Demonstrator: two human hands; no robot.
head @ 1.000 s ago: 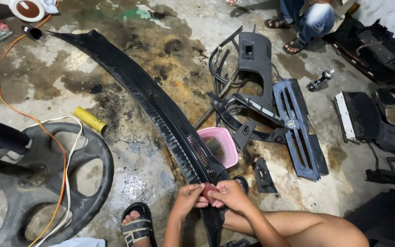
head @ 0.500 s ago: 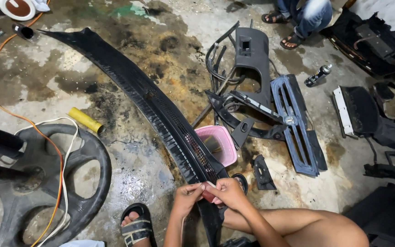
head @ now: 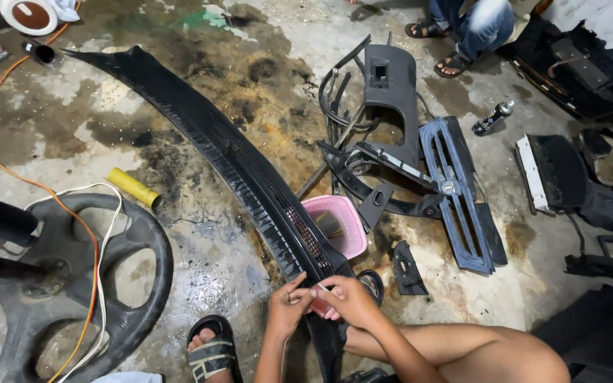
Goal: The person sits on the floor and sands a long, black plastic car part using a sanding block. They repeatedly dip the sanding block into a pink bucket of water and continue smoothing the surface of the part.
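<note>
On a stained, wet concrete floor (head: pixel 200 248), a long black plastic cowl panel (head: pixel 228 152) runs from ten o'clock down to six o'clock, its near end resting between a seated person's two hands. At eight o'clock lies a large black wheel cover (head: pixel 118 284) with an orange cable (head: pixel 8 170) and a white cord (head: pixel 104 241) looped over it. A dark console trim piece (head: pixel 391 92) stands at one o'clock amid tangled black brackets, and a blue-grey slatted grille (head: pixel 455 191) lies at three o'clock just beside them. More dark car parts (head: pixel 576 177) sit along the right edge. At twelve o'clock another person's legs in jeans and sandals (head: pixel 473 28) are in view.

A pink plastic basket (head: pixel 342 223) sits at the centre, touching the right side of the cowl panel. A yellow tube (head: pixel 133 188) lies at nine o'clock, well apart from the panel, and a small spray can (head: pixel 492 118) at two o'clock. The person's own sandalled foot (head: pixel 211 347) shows at six o'clock.

The left hand (head: pixel 289 308) is closed on the panel's near end, fingers curled over its edge. The right hand (head: pixel 349 301) meets it from the right, fingers pinched around something small and pale that is too hidden to identify.
</note>
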